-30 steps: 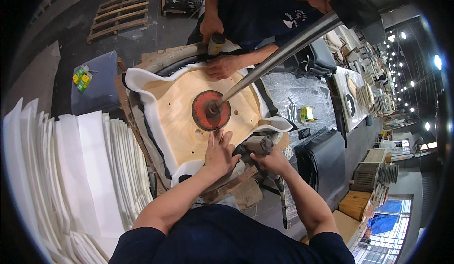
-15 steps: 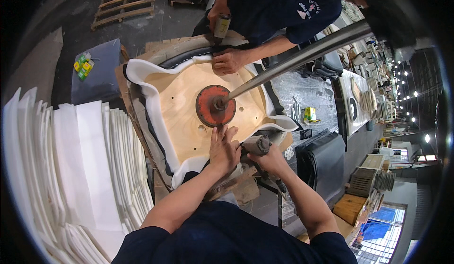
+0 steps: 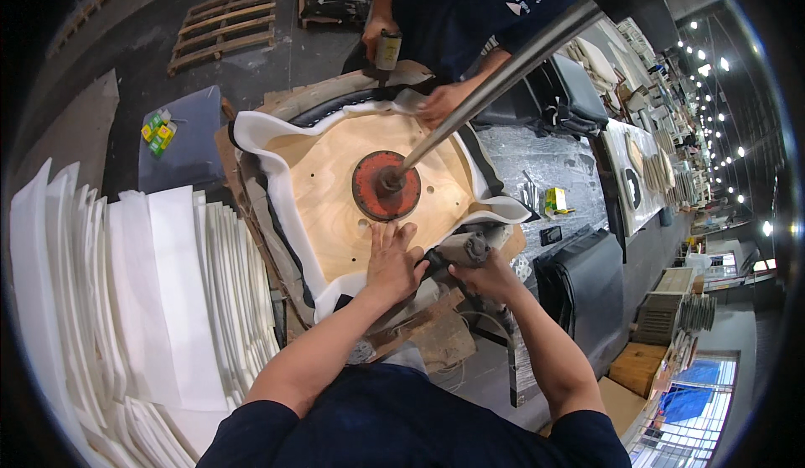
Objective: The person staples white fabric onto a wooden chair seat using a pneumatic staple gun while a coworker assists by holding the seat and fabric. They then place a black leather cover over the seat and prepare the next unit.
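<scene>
A plywood seat board [image 3: 335,166] lies beneath a round red press plate [image 3: 369,200] on a metal rod [image 3: 495,70]. White foam [image 3: 272,162] curls up around its rim, outside which black cover material [image 3: 335,109] shows. My left hand [image 3: 392,262] rests with fingers stretched out on the board's near edge, just below the plate. In my right hand [image 3: 489,277] is a grey staple gun [image 3: 464,250], its nose toward the near edge beside my left thumb. The gun's tip is partly hidden.
Across the board, a co-worker's hand holds another staple gun [image 3: 387,51]; their other hand [image 3: 440,103] touches the far edge. White foam sheets [image 3: 159,292] stand at left. Right are a plastic-covered table [image 3: 545,162], a yellow-green box [image 3: 555,201] and stacked black covers [image 3: 583,283].
My staple gun has turned, its nose now closer to the near edge by my left hand. The co-worker's empty hand has shifted right along the far edge. The whole view has shifted slightly.
</scene>
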